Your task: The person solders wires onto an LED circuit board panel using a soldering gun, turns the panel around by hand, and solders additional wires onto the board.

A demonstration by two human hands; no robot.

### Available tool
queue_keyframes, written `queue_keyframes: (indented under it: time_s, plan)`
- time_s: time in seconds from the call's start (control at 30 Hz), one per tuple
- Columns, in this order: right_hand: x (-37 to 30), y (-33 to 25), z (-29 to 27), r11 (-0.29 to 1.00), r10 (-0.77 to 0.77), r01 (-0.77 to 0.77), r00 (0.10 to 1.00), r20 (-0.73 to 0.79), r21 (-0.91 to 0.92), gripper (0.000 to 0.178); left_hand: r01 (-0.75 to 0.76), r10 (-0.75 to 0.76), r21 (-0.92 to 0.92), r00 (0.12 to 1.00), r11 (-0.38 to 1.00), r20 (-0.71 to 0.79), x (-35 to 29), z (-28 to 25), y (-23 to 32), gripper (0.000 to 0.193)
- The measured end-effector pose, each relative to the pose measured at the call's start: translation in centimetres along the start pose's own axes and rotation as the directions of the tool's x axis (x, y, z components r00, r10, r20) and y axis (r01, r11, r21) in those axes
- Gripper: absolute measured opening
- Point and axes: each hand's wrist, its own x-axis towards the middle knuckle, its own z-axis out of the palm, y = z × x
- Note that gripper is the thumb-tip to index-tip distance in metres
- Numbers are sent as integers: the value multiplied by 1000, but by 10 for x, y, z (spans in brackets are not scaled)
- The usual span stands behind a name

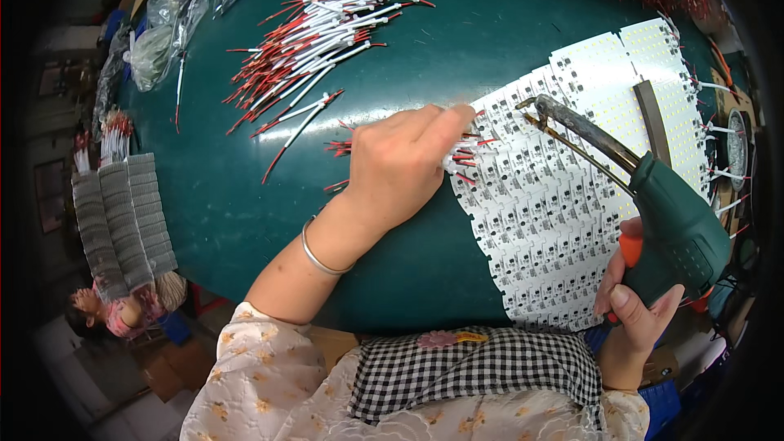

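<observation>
My left hand [400, 155] is closed around a small bunch of white-sleeved wires [462, 155] with red and black ends. The bunch sticks out on both sides of the fist, at the left edge of white LED circuit board panels [539, 237]. My right hand [641, 318] grips the handle of a dark green soldering gun [678, 220] with an orange trigger. Its bent, darkened tip [532, 112] points left over the panels, a short way from the wires. Whether the tip touches a board I cannot tell.
A large pile of white, red and black wires [327, 41] lies on the green table [465, 24]. A dark strip [653, 122] rests on the panels. Stacked grey pieces [122, 220] stand at the left edge, plastic bags [163, 41] behind. Another person [131, 310] is beyond.
</observation>
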Motion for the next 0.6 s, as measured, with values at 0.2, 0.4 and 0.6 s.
queue_keyframes:
  time_s: [0.2, 0.4, 0.6]
  plan:
    - [2, 3, 2, 1000, 23, -23, 999, 40, -7, 76, -124, 126, 57, 992, 991, -30, -3, 0, -3, 38]
    - [1, 4, 2, 999, 42, -41, 998, 53, -22, 75, -147, 146, 28, 989, 989, 36, -6, -1, -3, 39]
    - [2, 3, 11, 1000, 27, -27, 1000, 10, 0, 73, -143, 143, 21, 990, 989, 4, -8, 1, -4, 40]
